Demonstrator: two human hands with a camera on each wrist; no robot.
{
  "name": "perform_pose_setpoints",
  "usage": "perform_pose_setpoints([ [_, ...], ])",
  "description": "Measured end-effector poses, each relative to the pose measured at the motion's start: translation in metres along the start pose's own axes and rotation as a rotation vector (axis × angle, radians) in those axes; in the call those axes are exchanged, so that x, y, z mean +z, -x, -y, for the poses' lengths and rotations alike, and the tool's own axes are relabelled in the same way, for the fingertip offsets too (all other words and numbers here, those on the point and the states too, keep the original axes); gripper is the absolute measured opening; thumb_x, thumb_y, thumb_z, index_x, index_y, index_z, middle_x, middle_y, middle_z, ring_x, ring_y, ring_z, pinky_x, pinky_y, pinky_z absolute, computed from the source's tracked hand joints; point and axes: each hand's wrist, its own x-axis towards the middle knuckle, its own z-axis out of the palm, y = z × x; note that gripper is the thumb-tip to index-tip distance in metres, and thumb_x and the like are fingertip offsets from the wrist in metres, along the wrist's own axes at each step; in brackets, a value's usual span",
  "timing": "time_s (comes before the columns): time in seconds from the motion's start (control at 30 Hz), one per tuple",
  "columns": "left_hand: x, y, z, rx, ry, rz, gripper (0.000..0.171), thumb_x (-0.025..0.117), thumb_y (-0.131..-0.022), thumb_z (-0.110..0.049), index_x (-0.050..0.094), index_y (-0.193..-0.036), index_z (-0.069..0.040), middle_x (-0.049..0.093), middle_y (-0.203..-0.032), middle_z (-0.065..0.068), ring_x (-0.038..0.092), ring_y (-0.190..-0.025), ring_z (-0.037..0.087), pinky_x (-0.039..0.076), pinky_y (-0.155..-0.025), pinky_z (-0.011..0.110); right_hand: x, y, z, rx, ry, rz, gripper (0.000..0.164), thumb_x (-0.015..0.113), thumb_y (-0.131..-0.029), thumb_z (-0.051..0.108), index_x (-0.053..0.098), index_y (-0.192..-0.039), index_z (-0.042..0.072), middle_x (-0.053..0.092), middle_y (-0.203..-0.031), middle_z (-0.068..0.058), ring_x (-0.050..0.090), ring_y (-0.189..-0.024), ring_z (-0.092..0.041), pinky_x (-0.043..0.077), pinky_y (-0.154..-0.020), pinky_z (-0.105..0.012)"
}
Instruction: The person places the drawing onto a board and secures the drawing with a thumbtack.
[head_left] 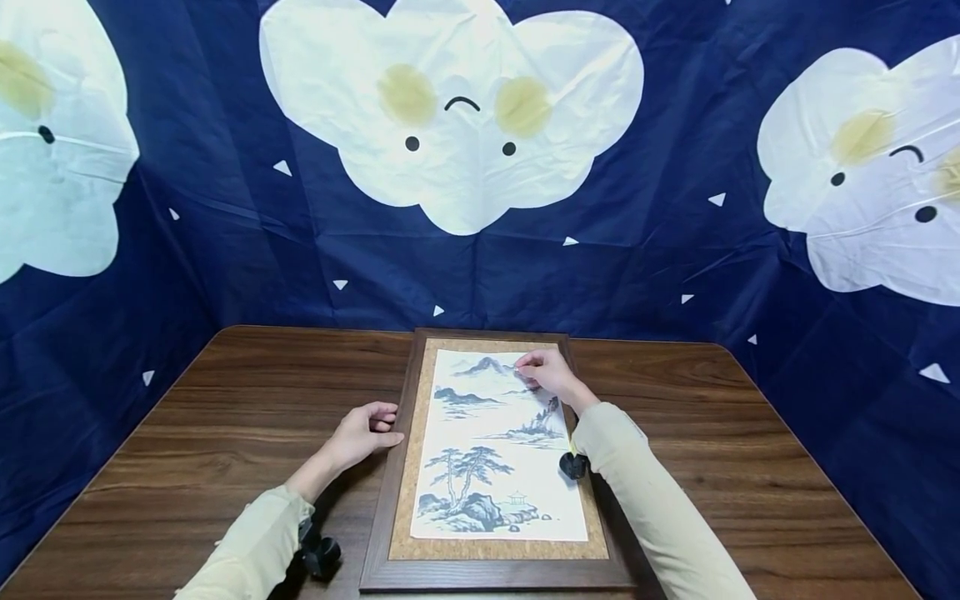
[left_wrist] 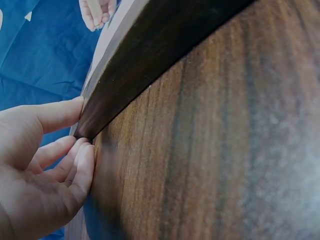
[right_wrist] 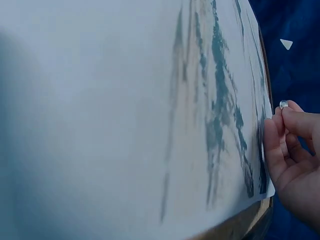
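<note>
A brown frame lies flat on the wooden table, backed with cork and carrying a white sheet printed with mountains and trees. The right hand, at the sheet's upper right, covers that corner and pinches a small clear piece between thumb and finger; most of it is hidden, so whether it is a pin cannot be told. The left hand is loosely parted, thumb and fingertips touching the frame's left side without wrapping round it. The right sleeve hides part of the frame's right edge. In the right wrist view the sheet's near part is blurred. On the blue cloth, the left and right clouds are cut off by the view.
</note>
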Motion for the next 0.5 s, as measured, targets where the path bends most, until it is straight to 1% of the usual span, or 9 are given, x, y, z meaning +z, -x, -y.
perform_pose_setpoints([
  [0.07, 0.0, 0.0, -0.001, 0.0, 0.0, 0.001, 0.047, 0.071, -0.074, -0.003, 0.052, -0.114, 0.013, 0.059, -0.102, 0.022, 0.056, -0.089, 0.028, 0.046, -0.073, 0.028, 0.002, -0.004, 0.001, 0.015, -0.01, -0.001, 0.016, 0.055, -0.088, 0.001, 0.064, -0.099, -0.006, 0.061, -0.082, -0.012, 0.053, -0.063, -0.014, 0.049, -0.059, -0.025],
  [0.2, -0.001, 0.0, -0.002, 0.005, -0.002, 0.006, 0.047, 0.07, -0.074, -0.003, 0.052, -0.114, 0.013, 0.06, -0.102, 0.022, 0.056, -0.089, 0.028, 0.047, -0.073, 0.028, 0.005, -0.013, 0.003, 0.015, -0.004, -0.045, 0.015, 0.056, -0.087, 0.002, 0.064, -0.098, -0.005, 0.061, -0.08, -0.009, 0.049, -0.06, -0.012, 0.045, -0.054, -0.024],
  [0.3, -0.002, 0.0, -0.002, 0.008, -0.006, 0.01, 0.048, 0.07, -0.075, -0.003, 0.051, -0.115, 0.014, 0.059, -0.102, 0.023, 0.056, -0.089, 0.028, 0.046, -0.073, 0.027, 0.009, -0.019, 0.003, 0.007, 0.039, -0.078, 0.013, 0.059, -0.086, 0.002, 0.066, -0.095, -0.004, 0.062, -0.082, -0.006, 0.048, -0.059, -0.009, 0.043, -0.051, -0.022],
  [0.4, -0.001, 0.0, -0.001, 0.003, -0.005, 0.004, 0.048, 0.07, -0.074, -0.004, 0.052, -0.115, 0.013, 0.059, -0.102, 0.022, 0.056, -0.088, 0.027, 0.046, -0.073, 0.026, 0.012, -0.022, 0.004, 0.009, 0.075, -0.088, 0.011, 0.061, -0.084, 0.002, 0.067, -0.092, -0.003, 0.063, -0.081, -0.006, 0.045, -0.058, -0.009, 0.04, -0.049, -0.02],
  [0.5, 0.0, 0.0, 0.0, 0.007, -0.007, 0.001, 0.048, 0.07, -0.074, -0.004, 0.052, -0.115, 0.013, 0.059, -0.101, 0.021, 0.056, -0.088, 0.027, 0.046, -0.073, 0.026, 0.015, -0.024, 0.006, 0.006, 0.11, -0.094, 0.01, 0.061, -0.084, 0.003, 0.067, -0.09, -0.002, 0.063, -0.081, -0.008, 0.045, -0.057, -0.01, 0.039, -0.048, -0.02],
])
